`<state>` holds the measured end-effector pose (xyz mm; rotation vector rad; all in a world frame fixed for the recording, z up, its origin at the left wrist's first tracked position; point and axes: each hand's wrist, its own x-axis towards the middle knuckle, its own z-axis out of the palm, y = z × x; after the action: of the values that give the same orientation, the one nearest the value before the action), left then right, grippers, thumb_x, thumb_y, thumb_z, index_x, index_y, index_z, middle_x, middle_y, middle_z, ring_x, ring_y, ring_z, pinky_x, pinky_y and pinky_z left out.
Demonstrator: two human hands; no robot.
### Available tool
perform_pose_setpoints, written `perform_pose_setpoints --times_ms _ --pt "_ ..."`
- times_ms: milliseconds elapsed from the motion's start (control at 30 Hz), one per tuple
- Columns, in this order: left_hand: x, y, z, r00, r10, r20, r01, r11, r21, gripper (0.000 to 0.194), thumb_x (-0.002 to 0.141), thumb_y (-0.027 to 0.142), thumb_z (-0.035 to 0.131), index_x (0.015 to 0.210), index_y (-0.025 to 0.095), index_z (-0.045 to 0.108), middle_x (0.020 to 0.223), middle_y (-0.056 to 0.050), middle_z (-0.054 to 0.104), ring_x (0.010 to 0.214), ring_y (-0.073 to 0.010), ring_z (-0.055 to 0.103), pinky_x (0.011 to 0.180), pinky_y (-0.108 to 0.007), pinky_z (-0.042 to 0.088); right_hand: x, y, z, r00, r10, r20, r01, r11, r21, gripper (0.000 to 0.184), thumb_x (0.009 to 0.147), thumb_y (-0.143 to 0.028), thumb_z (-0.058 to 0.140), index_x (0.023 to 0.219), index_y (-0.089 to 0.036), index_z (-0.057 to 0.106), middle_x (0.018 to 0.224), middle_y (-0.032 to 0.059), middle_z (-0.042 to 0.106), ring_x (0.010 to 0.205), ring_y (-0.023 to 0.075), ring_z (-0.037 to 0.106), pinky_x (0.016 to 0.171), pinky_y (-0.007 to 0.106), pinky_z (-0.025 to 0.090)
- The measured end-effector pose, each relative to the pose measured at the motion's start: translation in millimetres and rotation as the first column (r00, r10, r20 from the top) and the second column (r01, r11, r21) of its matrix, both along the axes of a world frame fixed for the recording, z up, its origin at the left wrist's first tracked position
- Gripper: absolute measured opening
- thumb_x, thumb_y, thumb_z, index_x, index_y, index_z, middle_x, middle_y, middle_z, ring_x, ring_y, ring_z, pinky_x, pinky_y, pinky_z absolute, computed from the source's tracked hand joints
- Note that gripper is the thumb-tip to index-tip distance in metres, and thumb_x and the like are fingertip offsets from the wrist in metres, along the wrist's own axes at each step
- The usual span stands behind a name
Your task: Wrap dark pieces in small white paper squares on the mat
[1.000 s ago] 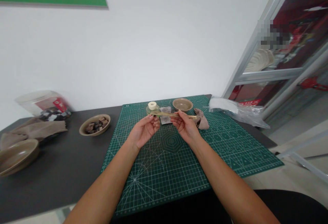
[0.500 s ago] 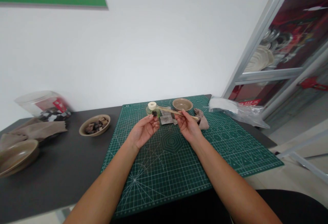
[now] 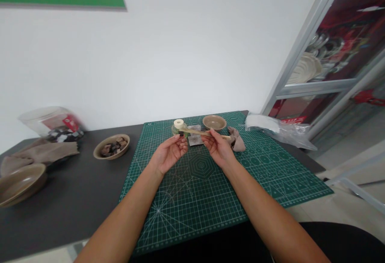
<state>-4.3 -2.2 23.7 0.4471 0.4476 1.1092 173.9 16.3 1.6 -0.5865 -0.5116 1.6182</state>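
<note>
Above the green cutting mat (image 3: 216, 198), my left hand (image 3: 169, 152) pinches a small dark block (image 3: 181, 133) between thumb and fingertips. My right hand (image 3: 219, 144) is closed around thin, light wooden sticks (image 3: 200, 133); they slant slightly down to the right, and their left tip is at the top of the dark block. Whether tip and block touch, I cannot tell. Just behind the block stands a greenish glass jar with a cream top (image 3: 178, 123). Grey pieces like sandpaper (image 3: 195, 139) lie between my hands, partly hidden. A crumpled brown cloth (image 3: 238, 141) is right of my right hand.
A brown bowl (image 3: 214, 122) stands at the mat's back. To the left, a bowl of small dark and brown blocks (image 3: 112, 146), a larger bowl (image 3: 22, 184), a cloth (image 3: 48, 153) and a clear jar (image 3: 45, 118) rest on the dark table. Clear plastic wrap (image 3: 279, 130) lies right.
The sticks' left end has moved left and down to the dark block, and my right hand has shifted slightly left. The left hand stays nearly in place.
</note>
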Motion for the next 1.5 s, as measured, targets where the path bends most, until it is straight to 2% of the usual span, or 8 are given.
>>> perform_pose_setpoints --times_ms 233,367,533,933,1100,1233,1367,1500 --pt "0.3 -0.5 -0.3 1.000 -0.012 0.003 0.011 0.999 0.030 0.010 0.083 0.009 0.050 0.076 0.008 0.057 0.066 -0.003 0.050 0.058 -0.0073 0.052 0.055 -0.017 0.050 -0.8 -2.1 3.6 1.000 0.000 0.014 0.000 1.000 0.008 0.012 0.081 -0.018 0.061 0.071 -0.013 0.065 0.064 0.0041 0.072 0.055 0.0126 0.068 0.046 0.012 0.055" --pt "0.1 -0.8 -1.3 1.000 -0.021 -0.007 0.021 0.999 0.038 0.011 0.083 0.011 0.050 0.077 0.008 0.059 0.065 -0.003 0.051 0.058 -0.0074 0.052 0.055 -0.018 0.051 -0.9 -2.8 6.1 0.999 -0.046 -0.002 0.046 0.999 -0.030 0.015 0.081 -0.018 0.062 0.068 -0.012 0.065 0.062 0.0054 0.071 0.053 0.0120 0.068 0.045 0.011 0.054" --pt "0.1 -0.2 -2.0 0.999 -0.038 -0.027 0.039 0.998 0.050 0.010 0.083 0.011 0.051 0.077 0.009 0.059 0.065 -0.003 0.052 0.058 -0.0075 0.052 0.056 -0.018 0.051 -1.4 -2.7 5.4 1.000 0.031 0.003 -0.031 0.999 -0.021 0.013 0.080 -0.018 0.063 0.069 -0.012 0.065 0.060 0.0044 0.071 0.052 0.0129 0.068 0.045 0.012 0.054" --pt "0.4 -0.7 -1.5 0.999 -0.025 -0.035 0.026 0.999 0.040 0.012 0.083 0.012 0.051 0.076 0.007 0.060 0.064 -0.003 0.052 0.056 -0.0078 0.051 0.054 -0.019 0.050 0.1 -1.5 2.7 0.999 -0.034 -0.008 0.034 0.999 -0.037 0.014 0.081 -0.016 0.061 0.069 -0.011 0.065 0.062 0.0061 0.071 0.054 0.0130 0.068 0.046 0.012 0.055" --pt "0.2 -0.6 -1.1 0.999 -0.029 -0.033 0.031 0.998 0.046 0.012 0.083 0.012 0.050 0.077 0.007 0.060 0.063 -0.003 0.052 0.055 -0.0074 0.050 0.054 -0.019 0.050 0.0 -1.8 3.1 1.000 0.008 0.003 -0.008 1.000 -0.012 0.013 0.080 -0.017 0.063 0.070 -0.011 0.066 0.062 0.0062 0.071 0.053 0.0137 0.068 0.045 0.013 0.055" --pt "0.2 -0.7 -1.2 0.999 -0.010 -0.040 0.011 0.999 0.032 0.011 0.083 0.012 0.051 0.078 0.007 0.060 0.063 -0.003 0.052 0.055 -0.0076 0.051 0.054 -0.019 0.050 0.2 -2.7 4.3 0.999 -0.044 0.006 0.044 0.999 -0.009 0.013 0.080 -0.017 0.062 0.069 -0.011 0.065 0.063 0.0061 0.072 0.054 0.0126 0.068 0.046 0.012 0.054" --pt "0.8 -0.7 -1.1 0.999 -0.015 -0.041 0.016 0.999 0.034 0.011 0.082 0.011 0.051 0.077 0.008 0.060 0.064 -0.002 0.052 0.055 -0.0070 0.051 0.054 -0.019 0.050 -0.4 -4.3 4.6 0.999 -0.003 0.038 0.002 1.000 0.031 0.011 0.079 -0.019 0.064 0.070 -0.012 0.066 0.062 0.0051 0.071 0.054 0.0134 0.068 0.046 0.013 0.054" --pt "0.8 -0.4 -1.0 0.999 -0.009 -0.031 0.009 1.000 0.025 0.011 0.082 0.011 0.051 0.076 0.007 0.060 0.063 -0.002 0.051 0.054 -0.0066 0.050 0.054 -0.018 0.049 -0.7 -4.7 4.6 0.999 -0.033 0.035 0.032 0.999 0.040 0.011 0.078 -0.019 0.064 0.070 -0.012 0.066 0.063 0.0051 0.072 0.055 0.0129 0.068 0.047 0.013 0.055"
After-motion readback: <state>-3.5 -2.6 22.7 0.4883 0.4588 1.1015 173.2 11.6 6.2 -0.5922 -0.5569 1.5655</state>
